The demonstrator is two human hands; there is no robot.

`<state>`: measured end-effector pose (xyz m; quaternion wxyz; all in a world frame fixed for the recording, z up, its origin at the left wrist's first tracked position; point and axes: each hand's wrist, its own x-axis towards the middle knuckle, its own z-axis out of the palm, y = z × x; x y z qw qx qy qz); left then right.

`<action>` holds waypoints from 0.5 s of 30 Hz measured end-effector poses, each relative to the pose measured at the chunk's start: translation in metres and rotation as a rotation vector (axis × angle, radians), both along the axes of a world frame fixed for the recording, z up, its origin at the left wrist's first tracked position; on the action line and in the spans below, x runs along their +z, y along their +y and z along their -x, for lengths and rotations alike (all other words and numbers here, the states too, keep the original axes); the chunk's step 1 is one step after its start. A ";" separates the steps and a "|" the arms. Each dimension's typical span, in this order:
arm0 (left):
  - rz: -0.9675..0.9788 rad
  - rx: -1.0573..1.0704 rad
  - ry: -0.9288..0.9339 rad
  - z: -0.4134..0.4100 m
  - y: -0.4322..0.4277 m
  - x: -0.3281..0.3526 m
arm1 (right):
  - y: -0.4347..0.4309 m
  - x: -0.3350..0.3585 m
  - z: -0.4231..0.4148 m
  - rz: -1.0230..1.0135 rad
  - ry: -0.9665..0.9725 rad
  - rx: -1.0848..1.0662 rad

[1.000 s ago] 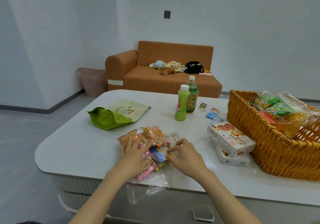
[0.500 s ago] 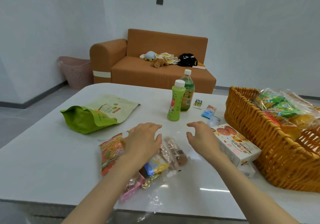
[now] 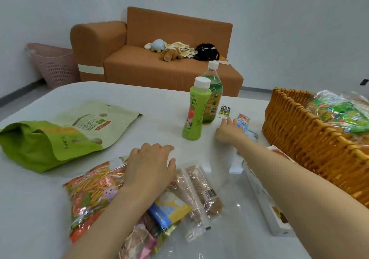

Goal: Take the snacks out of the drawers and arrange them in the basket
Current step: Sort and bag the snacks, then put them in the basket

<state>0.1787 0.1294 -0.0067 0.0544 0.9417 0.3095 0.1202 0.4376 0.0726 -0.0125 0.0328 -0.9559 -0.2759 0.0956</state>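
A clear bag of mixed snacks [image 3: 95, 194] lies on the white table [image 3: 159, 108] near me. My left hand [image 3: 149, 164] rests on top of it, fingers relaxed. My right hand [image 3: 227, 130] stretches far forward, its fingertips at the small blue and white snack packets [image 3: 244, 122] beside the wicker basket [image 3: 303, 134]. Whether it holds one I cannot tell. The basket at the right holds green and yellow snack bags [image 3: 339, 110]. A white biscuit box [image 3: 267, 204] lies under my right forearm.
Two green drink bottles [image 3: 196, 112] stand mid-table beside a small dark sachet [image 3: 224, 110]. A green pouch [image 3: 60, 132] lies at the left. Behind the table are an orange sofa [image 3: 159, 66] with soft toys and a pink laundry basket [image 3: 54, 64].
My right hand left the snack bag and reached forward to the small packets by the basket. My left hand stayed on the bag. The view moved closer to the table.
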 end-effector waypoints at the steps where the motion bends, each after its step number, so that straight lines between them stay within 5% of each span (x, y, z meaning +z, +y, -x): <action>1: 0.000 0.003 0.003 -0.003 0.003 -0.001 | 0.005 0.000 -0.008 -0.001 0.009 -0.014; 15: 0.007 0.008 0.006 -0.021 0.015 -0.002 | 0.027 -0.011 -0.037 0.099 0.045 -0.006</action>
